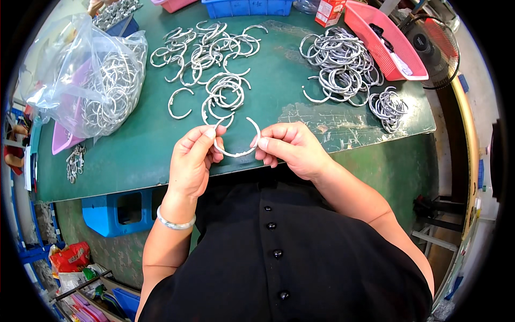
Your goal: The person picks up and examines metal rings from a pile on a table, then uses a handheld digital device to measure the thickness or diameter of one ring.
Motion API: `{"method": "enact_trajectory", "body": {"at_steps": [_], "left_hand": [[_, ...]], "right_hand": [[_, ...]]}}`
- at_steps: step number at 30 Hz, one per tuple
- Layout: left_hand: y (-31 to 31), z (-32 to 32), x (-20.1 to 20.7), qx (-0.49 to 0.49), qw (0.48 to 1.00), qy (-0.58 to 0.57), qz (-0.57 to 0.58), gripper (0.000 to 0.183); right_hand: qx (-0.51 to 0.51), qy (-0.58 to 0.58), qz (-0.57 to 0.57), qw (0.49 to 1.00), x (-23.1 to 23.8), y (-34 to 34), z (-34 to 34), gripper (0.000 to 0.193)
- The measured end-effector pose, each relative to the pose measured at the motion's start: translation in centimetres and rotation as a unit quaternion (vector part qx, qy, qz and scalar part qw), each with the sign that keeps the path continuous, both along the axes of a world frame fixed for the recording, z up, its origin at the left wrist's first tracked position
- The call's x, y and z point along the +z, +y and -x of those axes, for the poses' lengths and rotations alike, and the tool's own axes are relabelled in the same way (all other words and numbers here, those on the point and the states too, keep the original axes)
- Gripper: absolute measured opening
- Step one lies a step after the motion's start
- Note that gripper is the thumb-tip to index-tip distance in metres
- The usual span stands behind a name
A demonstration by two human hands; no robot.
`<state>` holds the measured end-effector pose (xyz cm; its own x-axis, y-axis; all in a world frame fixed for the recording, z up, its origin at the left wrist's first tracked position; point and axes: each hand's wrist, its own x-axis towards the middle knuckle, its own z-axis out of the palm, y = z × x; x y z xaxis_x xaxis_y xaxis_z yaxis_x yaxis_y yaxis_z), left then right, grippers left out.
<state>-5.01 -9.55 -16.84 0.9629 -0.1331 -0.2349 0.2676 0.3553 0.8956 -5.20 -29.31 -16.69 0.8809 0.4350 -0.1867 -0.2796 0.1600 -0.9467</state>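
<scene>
While left hand [192,155] and right hand [294,150] pinch one silver C-shaped bangle [238,155] mid-frame, that one's probably mid-job, and I can't tell whether the loose bangles [201,58] upper centre or heaped bangles [343,67] upper right are finished.

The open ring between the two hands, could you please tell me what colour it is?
Silvery white; the open ring shows best in the head view.

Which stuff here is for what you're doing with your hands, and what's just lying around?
Looks like part of the job:
open metal ring, pinched by left hand and right hand
scattered rings
big ring pile
clear bag of rings

Probably just lying about:
black fan
blue stool
red-and-white box
</scene>
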Motion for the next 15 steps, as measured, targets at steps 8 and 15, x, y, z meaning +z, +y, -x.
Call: {"method": "enact_trajectory", "body": {"at_steps": [8, 15], "left_hand": [[0.16, 0.37, -0.02, -0.011, 1.0, 0.0, 0.012, 0.021], [0.42, -0.01, 0.02, -0.023, 0.999, 0.004, 0.042, 0.022]], "right_hand": [[-0.007, 0.003, 0.022, 1.0, -0.07, 0.04, 0.27, 0.019], [-0.016, 0.014, 0.004, 1.0, -0.55, -0.09, -0.42, 0.019]]}}
